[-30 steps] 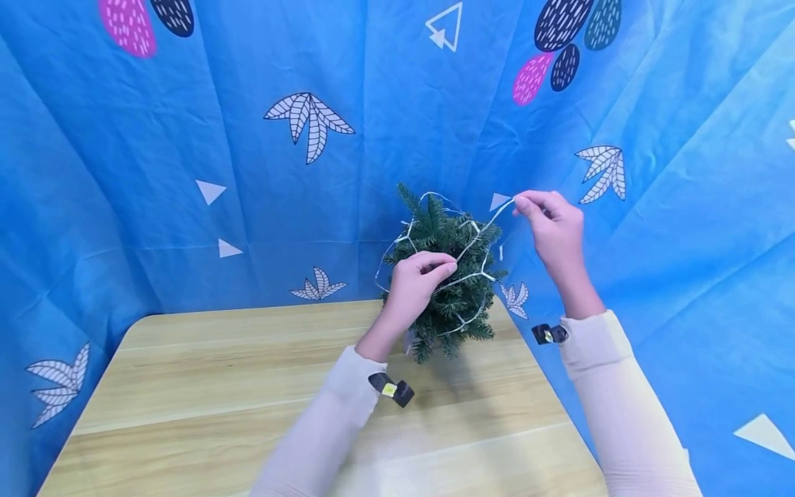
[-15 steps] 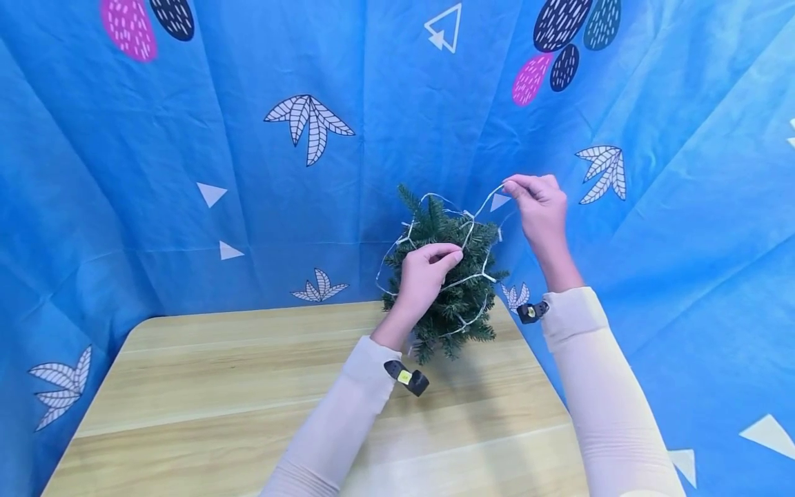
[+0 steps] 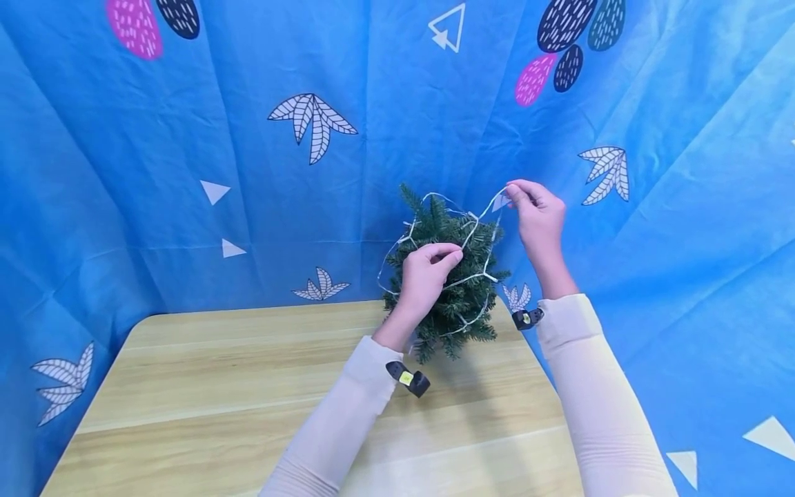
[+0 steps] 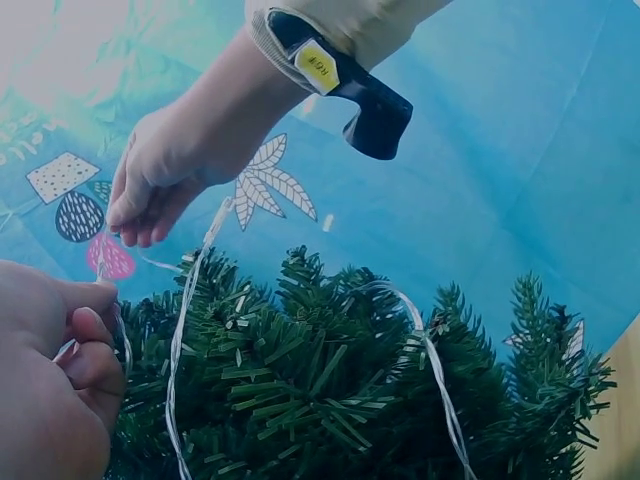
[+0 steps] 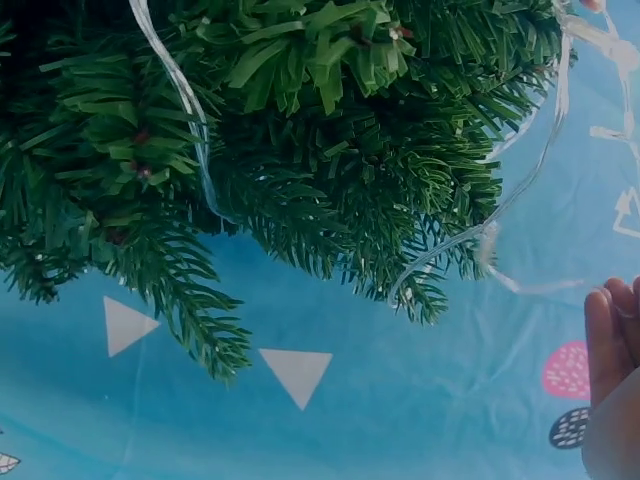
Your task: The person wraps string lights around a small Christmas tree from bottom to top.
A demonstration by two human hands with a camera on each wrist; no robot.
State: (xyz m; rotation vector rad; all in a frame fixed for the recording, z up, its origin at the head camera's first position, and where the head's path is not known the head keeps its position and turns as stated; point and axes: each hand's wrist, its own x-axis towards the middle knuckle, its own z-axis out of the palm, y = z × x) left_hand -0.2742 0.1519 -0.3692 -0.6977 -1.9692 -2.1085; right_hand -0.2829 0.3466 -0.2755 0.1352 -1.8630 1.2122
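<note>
A small artificial Christmas tree [image 3: 462, 304] stands at the table's back right, with clear-wired string lights [image 3: 477, 218] looped loosely around its branches. In front of the tree, my left hand [image 3: 424, 279] pinches the light wire between thumb and index finger. My right hand [image 3: 539, 215], above and to the right of the tree, pinches the same strand higher up. A short stretch of wire spans the two hands. In the left wrist view, a wire [image 4: 172, 360] hangs down over the green needles [image 4: 300, 370]. The right wrist view shows only part of my right hand [image 5: 615, 390] at its edge.
The wooden table [image 3: 236, 373] extends left and forward of the tree. A blue patterned cloth [image 3: 298, 207] hangs close behind and to the right. Both wrists wear black camera straps [image 3: 408, 379].
My right hand has moved left and a little up with the wire, then slightly down again. My left hand has shifted slightly up and right, still pinching the strand.
</note>
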